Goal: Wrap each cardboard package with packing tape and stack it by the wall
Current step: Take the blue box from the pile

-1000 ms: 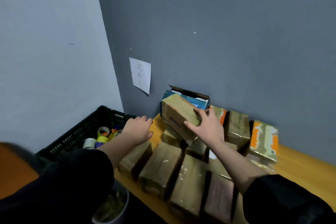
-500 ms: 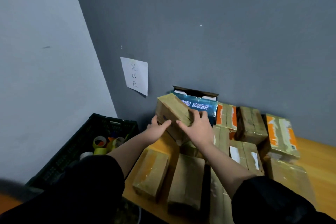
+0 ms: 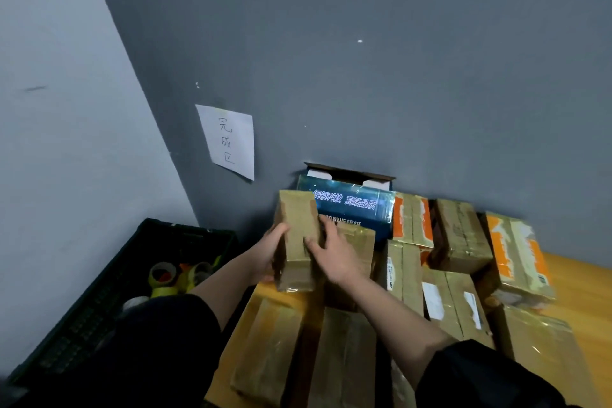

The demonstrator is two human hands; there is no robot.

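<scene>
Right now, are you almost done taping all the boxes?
Lots look done: taped packages already sit by the grey wall, with more in front. In hand: my left hand and right hand hold one taped box upright, setting it beside the blue box. Whether any untaped ones are left, I cannot see.

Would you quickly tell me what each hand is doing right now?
Left hand: holding the left side of the taped box.
Right hand: holding the same box's right side.
</scene>
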